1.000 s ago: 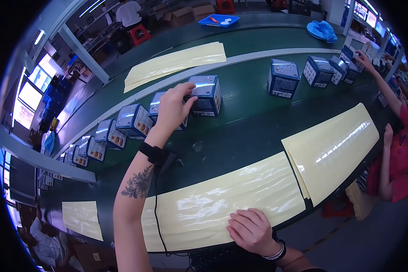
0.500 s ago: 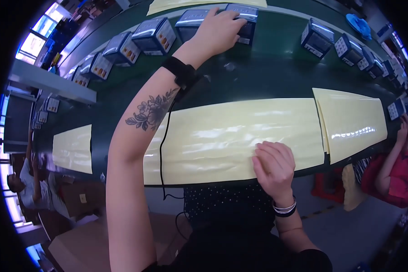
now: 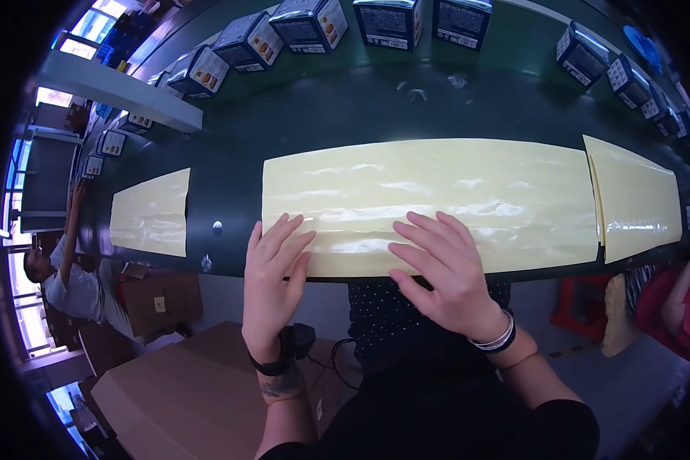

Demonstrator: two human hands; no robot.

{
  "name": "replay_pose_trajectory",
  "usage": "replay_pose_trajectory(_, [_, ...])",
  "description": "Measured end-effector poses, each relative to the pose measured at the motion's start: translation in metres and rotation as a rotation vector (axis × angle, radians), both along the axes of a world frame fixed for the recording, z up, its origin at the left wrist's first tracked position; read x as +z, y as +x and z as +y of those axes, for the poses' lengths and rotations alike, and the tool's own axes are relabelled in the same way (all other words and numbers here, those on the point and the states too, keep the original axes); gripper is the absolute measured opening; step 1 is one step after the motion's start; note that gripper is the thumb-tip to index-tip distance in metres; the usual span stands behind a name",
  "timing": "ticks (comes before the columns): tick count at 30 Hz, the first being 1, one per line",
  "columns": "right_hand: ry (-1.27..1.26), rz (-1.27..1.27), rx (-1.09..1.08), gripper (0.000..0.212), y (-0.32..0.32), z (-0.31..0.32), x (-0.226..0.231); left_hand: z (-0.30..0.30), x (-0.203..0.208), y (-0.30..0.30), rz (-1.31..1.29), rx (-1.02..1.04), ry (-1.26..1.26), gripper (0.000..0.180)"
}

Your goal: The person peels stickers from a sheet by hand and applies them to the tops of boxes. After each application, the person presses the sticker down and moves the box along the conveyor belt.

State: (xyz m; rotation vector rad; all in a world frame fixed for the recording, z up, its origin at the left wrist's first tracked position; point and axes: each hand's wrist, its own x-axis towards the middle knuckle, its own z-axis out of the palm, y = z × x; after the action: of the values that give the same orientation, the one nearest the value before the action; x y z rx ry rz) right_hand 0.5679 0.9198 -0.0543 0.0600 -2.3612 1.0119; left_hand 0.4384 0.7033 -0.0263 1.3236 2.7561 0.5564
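Note:
A long, glossy pale-yellow sheet (image 3: 437, 176) lies flat along the near side of the dark green work surface. My left hand (image 3: 274, 268) is by its near left corner, fingers stretched out and nothing held. Farther right, my right hand (image 3: 443, 268) has its fingers spread over the sheet's near edge, also without anything in it. Whether the fingertips press on the sheet is hard to tell. Across the surface stand two blue boxes, a left one (image 3: 387, 24) and a right one (image 3: 461, 23), both apart from my hands.
Several more blue boxes line the far side, at left (image 3: 247, 42) and right (image 3: 583, 57). Other yellow sheets lie at left (image 3: 149, 215) and right (image 3: 640, 199). A grey beam (image 3: 123, 92) crosses at far left. People sit at left (image 3: 73, 287) and right (image 3: 678, 314); cardboard (image 3: 199, 383) stands below.
My left hand has come back from a blue box at the far side to the sheet's near edge. The right hand's fingers have spread. The whole view has shifted slightly.

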Motion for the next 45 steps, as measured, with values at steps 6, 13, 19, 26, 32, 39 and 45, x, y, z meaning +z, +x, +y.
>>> replay_pose_trajectory(6, [0.161, -0.222, 0.075, 0.038, -0.032, -0.037, -0.021, -0.007, -0.028, 0.017, -0.109, 0.095, 0.144, 0.028])
replay_pose_trajectory(13, [0.234, -0.219, 0.059, 0.036, -0.033, -0.038, -0.031, -0.001, -0.038, 0.02, -0.01, 0.062, 0.118, 0.025])
replay_pose_trajectory(19, [0.233, -0.189, 0.043, 0.032, -0.031, -0.037, -0.032, 0.002, -0.044, 0.023, -0.064, 0.081, 0.225, 0.023])
replay_pose_trajectory(26, [0.2, -0.153, 0.047, 0.03, -0.03, -0.034, -0.036, 0.009, -0.046, 0.03, -0.151, 0.202, 0.345, 0.013])
replay_pose_trajectory(32, [0.195, -0.138, 0.041, 0.028, -0.03, -0.033, -0.036, 0.014, -0.045, 0.034, -0.158, 0.223, 0.378, 0.012])
replay_pose_trajectory(39, [0.237, -0.12, 0.021, 0.02, -0.029, -0.033, -0.042, 0.021, -0.039, 0.036, -0.013, 0.214, 0.252, 0.011])
replay_pose_trajectory(45, [0.228, -0.053, 0.008, 0.015, -0.029, -0.032, -0.044, 0.017, -0.04, 0.037, -0.041, 0.193, 0.303, 0.012])
